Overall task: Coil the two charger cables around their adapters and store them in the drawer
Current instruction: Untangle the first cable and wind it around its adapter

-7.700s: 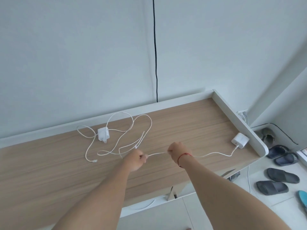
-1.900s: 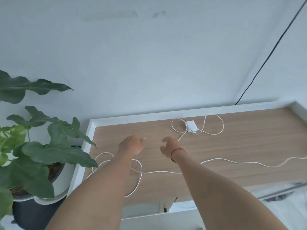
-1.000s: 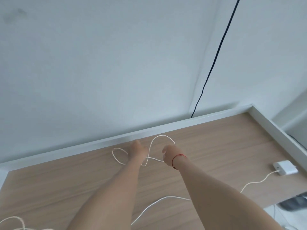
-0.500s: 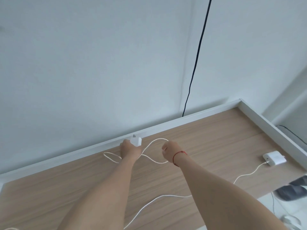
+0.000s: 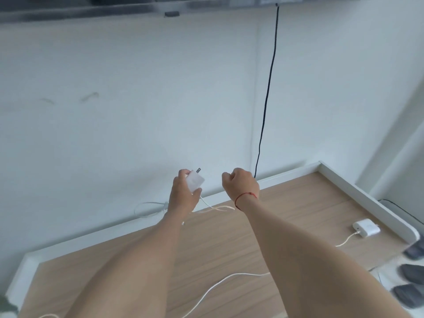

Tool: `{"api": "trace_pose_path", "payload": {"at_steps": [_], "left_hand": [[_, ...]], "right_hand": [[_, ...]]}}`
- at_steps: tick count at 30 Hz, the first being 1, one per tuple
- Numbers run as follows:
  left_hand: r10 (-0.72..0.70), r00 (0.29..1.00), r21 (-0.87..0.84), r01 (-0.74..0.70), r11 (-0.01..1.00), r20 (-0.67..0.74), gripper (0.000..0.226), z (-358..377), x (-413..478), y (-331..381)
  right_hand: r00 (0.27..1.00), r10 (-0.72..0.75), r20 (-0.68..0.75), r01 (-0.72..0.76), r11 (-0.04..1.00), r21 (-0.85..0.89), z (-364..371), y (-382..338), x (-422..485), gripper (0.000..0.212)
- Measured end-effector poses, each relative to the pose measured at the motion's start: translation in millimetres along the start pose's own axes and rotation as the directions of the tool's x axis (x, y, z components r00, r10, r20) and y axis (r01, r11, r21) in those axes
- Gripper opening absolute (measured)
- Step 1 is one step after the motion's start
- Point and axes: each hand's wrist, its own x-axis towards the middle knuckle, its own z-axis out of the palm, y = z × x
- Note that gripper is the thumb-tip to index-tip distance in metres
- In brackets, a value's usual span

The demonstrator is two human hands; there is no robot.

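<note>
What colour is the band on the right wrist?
Red. The wrist band shows clearly in the head view.

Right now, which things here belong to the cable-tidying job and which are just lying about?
Job: adapter in the left hand, with its cable; second adapter on the desk, with the second cable.
Lying about: black wire on the wall, slippers on the floor.

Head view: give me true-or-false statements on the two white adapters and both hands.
1. The left hand grips a white square pronged adapter above the wooden cabinet top. True.
2. A second white adapter lies near the top's right edge. True.
3. Its thin white cable is coiled round it. False: it trails loose across the top.
4. The right hand lies flat on the top. False: it is raised, fingers curled.
</note>
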Motion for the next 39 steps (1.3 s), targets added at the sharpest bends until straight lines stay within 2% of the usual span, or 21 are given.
{"api": "trace_pose_path", "payload": {"at_steps": [5,9,12,15,18,23,27,29,33,36,38,39], "left_hand": [[0.135,0.988,-0.002,-0.135,0.991,0.071,0.051,-6,-8,21],[0.185,0.978,-0.038,-0.183,0.982,0.095,0.051,-3,-5,41],[0.221,0.969,-0.054,-0.216,0.975,0.112,0.051,-2,-3,54],[0.227,0.966,-0.068,-0.220,0.973,0.125,0.051,1,0,66],[0.191,0.968,-0.067,-0.182,0.981,0.163,0.053,10,9,86],[0.076,0.959,-0.099,-0.051,0.994,0.273,0.057,42,31,123],[-0.135,0.931,-0.108,0.181,0.978,0.340,0.034,83,52,144],[-0.179,0.917,-0.096,0.226,0.969,0.356,0.023,102,64,154],[-0.138,0.890,0.120,0.094,0.988,0.435,0.011,139,85,173],[-0.208,0.851,0.326,0.046,0.944,0.482,0.013,166,89,167],[-0.274,0.842,0.436,0.051,0.899,0.465,0.017,182,88,151],[-0.305,0.839,0.492,0.051,0.869,0.451,0.021,187,86,142]], "right_hand": [[0.977,-0.047,0.206,0.013,0.987,0.160,-6,-4,-6,0.023],[0.973,-0.071,0.222,0.012,0.966,0.260,-14,-10,-2,0.021],[0.963,-0.059,0.261,-0.032,0.942,0.333,-26,-12,9,0.028],[0.951,-0.058,0.304,-0.042,0.949,0.312,-32,-8,18,0.034],[0.955,-0.055,0.291,-0.045,0.943,0.328,-43,3,30,0.044],[0.971,-0.028,0.236,-0.065,0.925,0.374,-66,24,71,0.041],[0.990,0.042,0.131,-0.092,0.909,0.405,-92,47,109,0.032],[0.989,0.115,0.088,-0.142,0.887,0.440,-107,67,129,0.029],[0.968,0.249,0.015,-0.227,0.855,0.466,-128,117,167,0.018],[0.940,0.340,-0.028,-0.292,0.845,0.448,-137,157,188,0.010],[0.925,0.376,-0.051,-0.316,0.838,0.444,-140,183,202,0.013],[0.915,0.399,-0.063,-0.332,0.832,0.445,-139,196,208,0.022]]}}
